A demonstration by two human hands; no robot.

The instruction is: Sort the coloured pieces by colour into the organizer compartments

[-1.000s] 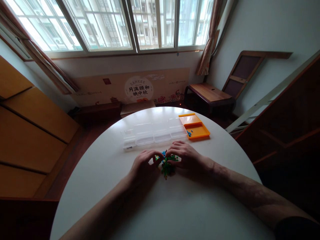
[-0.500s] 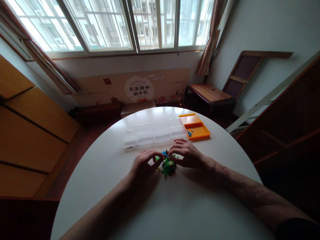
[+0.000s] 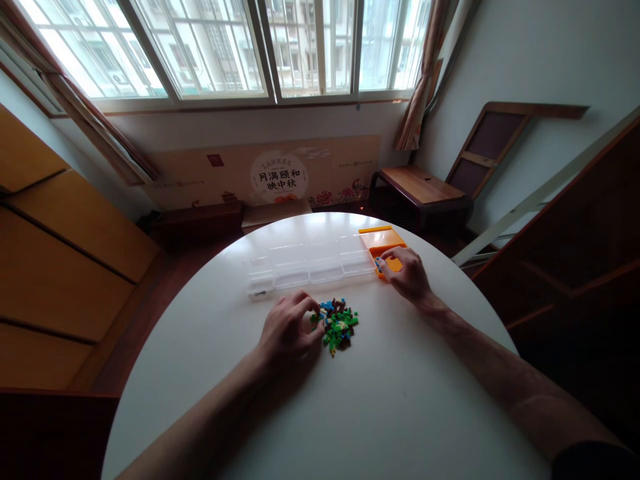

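A heap of small toy bricks [image 3: 341, 327], mostly green with blue, brown and some yellow ones, lies on the white table. My left hand [image 3: 293, 327] rests at the heap's left side, its thumb and forefinger curved and apart at the edge bricks. Over the orange box [image 3: 400, 272] is my right hand [image 3: 407, 273], thumb and forefinger drawn together in a pinch. Its fingertips are beside a few small blue bricks [image 3: 378, 265] in the box's near left corner. Whatever sits between those fingertips is too small to make out.
A row of clear plastic boxes [image 3: 293, 277] with raised lids stands left of the orange box, whose own clear lid [image 3: 381, 237] lies folded back. Beyond the round table [image 3: 225, 347] are a wooden stool [image 3: 420, 185] and a printed cardboard panel [image 3: 320, 173].
My right hand has left the brick heap and moved up and right to the orange box. My left hand has stayed by the heap, with its thumb and forefinger parted.
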